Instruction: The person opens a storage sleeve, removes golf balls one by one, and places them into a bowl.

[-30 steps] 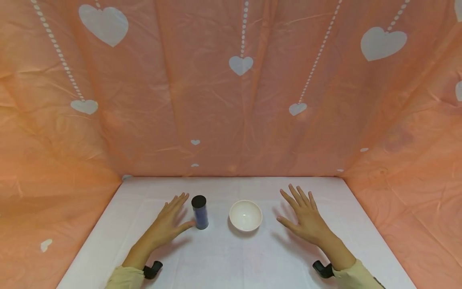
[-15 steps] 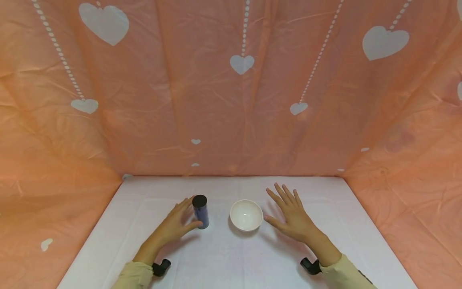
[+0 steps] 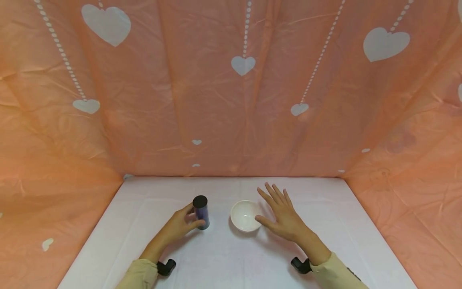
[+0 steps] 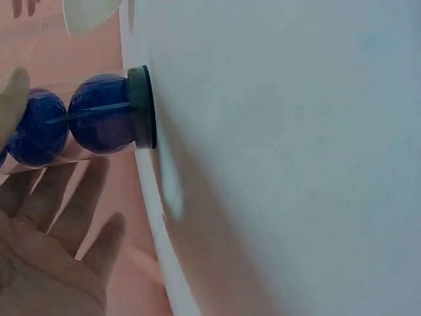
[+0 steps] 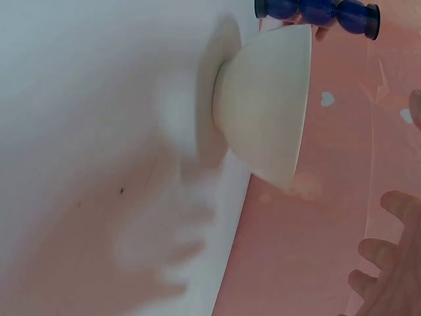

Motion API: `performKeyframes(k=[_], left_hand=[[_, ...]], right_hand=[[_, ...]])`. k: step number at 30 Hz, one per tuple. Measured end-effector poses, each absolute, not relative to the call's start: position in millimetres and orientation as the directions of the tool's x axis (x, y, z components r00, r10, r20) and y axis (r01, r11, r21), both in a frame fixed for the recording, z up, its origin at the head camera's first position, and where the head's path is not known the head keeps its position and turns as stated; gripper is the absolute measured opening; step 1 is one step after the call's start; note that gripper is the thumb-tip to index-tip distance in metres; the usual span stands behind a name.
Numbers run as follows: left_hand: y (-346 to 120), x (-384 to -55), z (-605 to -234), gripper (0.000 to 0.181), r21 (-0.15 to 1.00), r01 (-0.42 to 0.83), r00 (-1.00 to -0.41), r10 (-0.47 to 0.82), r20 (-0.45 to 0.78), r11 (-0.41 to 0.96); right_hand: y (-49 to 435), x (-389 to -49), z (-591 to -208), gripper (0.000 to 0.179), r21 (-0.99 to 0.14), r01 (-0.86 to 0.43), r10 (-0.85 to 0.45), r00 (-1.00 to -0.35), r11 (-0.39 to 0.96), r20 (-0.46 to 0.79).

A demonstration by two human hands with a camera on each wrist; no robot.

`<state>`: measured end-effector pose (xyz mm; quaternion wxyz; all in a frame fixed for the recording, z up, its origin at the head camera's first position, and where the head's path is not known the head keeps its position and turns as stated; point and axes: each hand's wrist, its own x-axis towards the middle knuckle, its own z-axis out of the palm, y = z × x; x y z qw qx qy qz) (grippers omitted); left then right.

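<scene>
A clear tube of dark blue balls [image 3: 201,212] with black end caps stands upright on the white table, left of the middle. My left hand [image 3: 180,222] is around it, thumb across the near side and fingers at the far left side. In the left wrist view the blue balls [image 4: 102,113] show through the wall, with the little finger off the tube. A white bowl [image 3: 242,216] sits upright to the right of the tube. Beside it my right hand [image 3: 285,218] has its fingers spread, the thumb overlapping the bowl's right rim in the head view.
The table [image 3: 231,261] is covered in white cloth. An orange curtain [image 3: 216,120] with white hearts encloses its back and both sides. A black wrist mount [image 3: 167,267] sits at the left wrist, another black wrist mount [image 3: 301,265] at the right.
My left hand has moved right to the tube, its fingers and thumb coming around it. My right hand has moved left up to the bowl. Tube and bowl stay in place.
</scene>
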<state>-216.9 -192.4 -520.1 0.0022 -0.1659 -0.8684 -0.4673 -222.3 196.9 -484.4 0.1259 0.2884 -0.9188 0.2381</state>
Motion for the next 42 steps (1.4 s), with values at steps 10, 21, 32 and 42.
performKeyframes(k=[10,21,32,42], left_hand=[[-194,-219,-524,0.061,0.875,0.27,-0.941,0.302,0.152,0.401],[-187,-220,-521,0.05,0.83,0.365,-0.917,0.317,0.243,0.421],[-177,-218,-511,0.049,0.719,0.506,-0.86,0.341,0.379,0.477],[-165,-217,-505,0.046,0.658,0.573,-0.818,0.394,0.419,0.489]], right_hand=[[183,-222,-485,0.086,-0.382,-0.615,-0.494,-0.786,0.69,0.373],[172,-222,-485,0.086,-0.415,-0.641,-0.522,-0.767,0.646,0.372],[165,-224,-484,0.086,-0.414,-0.669,-0.535,-0.743,0.618,0.402],[157,-225,-484,0.081,-0.464,-0.692,-0.545,-0.722,0.553,0.426]])
